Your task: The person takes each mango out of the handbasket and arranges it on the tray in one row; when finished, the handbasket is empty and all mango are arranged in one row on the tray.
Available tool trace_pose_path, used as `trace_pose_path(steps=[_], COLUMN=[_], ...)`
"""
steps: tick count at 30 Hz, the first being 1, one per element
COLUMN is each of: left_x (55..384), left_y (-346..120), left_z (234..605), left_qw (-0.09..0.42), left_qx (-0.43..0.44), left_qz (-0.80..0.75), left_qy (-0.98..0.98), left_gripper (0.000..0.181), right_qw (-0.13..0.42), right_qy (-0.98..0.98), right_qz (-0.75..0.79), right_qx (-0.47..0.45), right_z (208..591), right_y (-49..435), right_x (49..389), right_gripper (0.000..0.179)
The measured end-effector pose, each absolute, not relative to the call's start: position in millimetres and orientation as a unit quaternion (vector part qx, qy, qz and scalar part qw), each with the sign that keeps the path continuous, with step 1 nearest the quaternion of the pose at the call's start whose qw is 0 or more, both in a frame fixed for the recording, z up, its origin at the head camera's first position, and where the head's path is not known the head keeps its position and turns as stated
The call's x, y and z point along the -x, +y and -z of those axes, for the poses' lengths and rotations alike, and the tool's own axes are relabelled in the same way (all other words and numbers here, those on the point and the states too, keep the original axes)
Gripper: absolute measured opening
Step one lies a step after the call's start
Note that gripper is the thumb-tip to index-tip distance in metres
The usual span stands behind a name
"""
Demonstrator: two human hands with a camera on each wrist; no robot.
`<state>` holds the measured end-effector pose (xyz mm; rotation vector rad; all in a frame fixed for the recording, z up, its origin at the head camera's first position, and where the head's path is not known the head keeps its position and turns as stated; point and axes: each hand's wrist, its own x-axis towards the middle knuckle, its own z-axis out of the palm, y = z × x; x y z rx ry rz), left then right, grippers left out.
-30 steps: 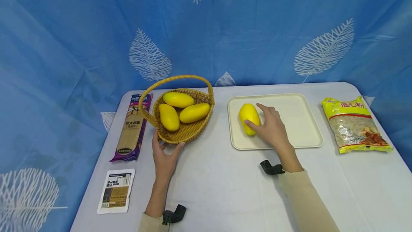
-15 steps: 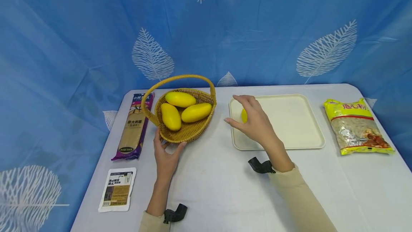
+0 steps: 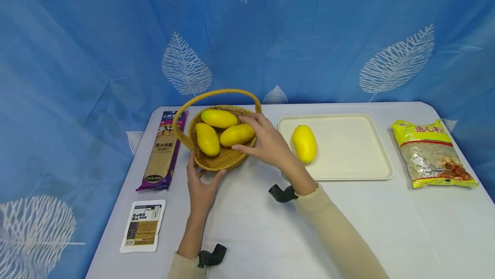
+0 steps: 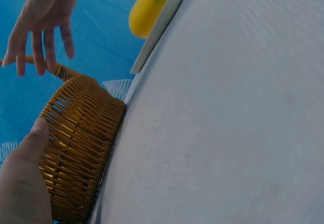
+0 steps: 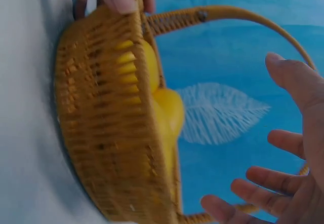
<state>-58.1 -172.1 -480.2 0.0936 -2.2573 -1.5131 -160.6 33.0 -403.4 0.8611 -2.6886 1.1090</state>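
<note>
A wicker basket (image 3: 226, 160) with a tall arched handle holds three yellow mangoes (image 3: 208, 139). My left hand (image 3: 200, 191) grips the basket's near left side; its thumb (image 4: 33, 140) lies against the woven rim in the left wrist view. Over the basket's right side hovers my right hand (image 3: 268, 141), fingers spread and holding nothing, close to the rightmost mango (image 3: 236, 135). Its fingers (image 5: 273, 178) are apart from the fruit in the right wrist view. Another mango (image 3: 304, 143) lies at the left end of a cream tray (image 3: 349, 150).
A purple spaghetti pack (image 3: 162, 152) lies left of the basket, close beside it. Nearer the front is a small white packet (image 3: 143, 226). A yellow pasta bag (image 3: 433, 154) lies right of the tray. A blue leaf-patterned cloth (image 3: 309, 34) hangs behind the table.
My right hand has left the mango on the tray and moved left to above the basket, empty. My left hand keeps its place on the basket.
</note>
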Motion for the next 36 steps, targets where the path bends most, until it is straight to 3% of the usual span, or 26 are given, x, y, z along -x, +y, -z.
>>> trace_pose_path(steps=[10, 18, 26, 36], left_x=[58.9, 67.7, 68.1, 67.8], left_y=[-170.9, -182.8, -185.6, -188.2], left_z=[478.4, 509.3, 513.2, 511.0], left_qw=[0.200, 0.202, 0.204, 0.201], left_qx=[-0.045, -0.047, -0.041, -0.047], left_qz=[0.544, 0.537, 0.527, 0.520], left_qy=[-0.814, -0.817, -0.824, -0.829], left_gripper=[0.096, 0.103, 0.103, 0.103], right_qw=[-0.014, -0.008, -0.027, -0.007], right_qy=[-0.901, -0.925, -0.940, -0.925], right_qz=[-0.332, -0.263, -0.180, -0.239], right_qx=[-0.279, -0.274, -0.288, -0.296], right_z=[421.4, 431.0, 437.3, 443.0], right_y=[2.5, -7.1, -15.2, -18.5], right_x=[179.0, 190.9, 198.8, 203.0], right_gripper=[0.077, 0.079, 0.081, 0.070])
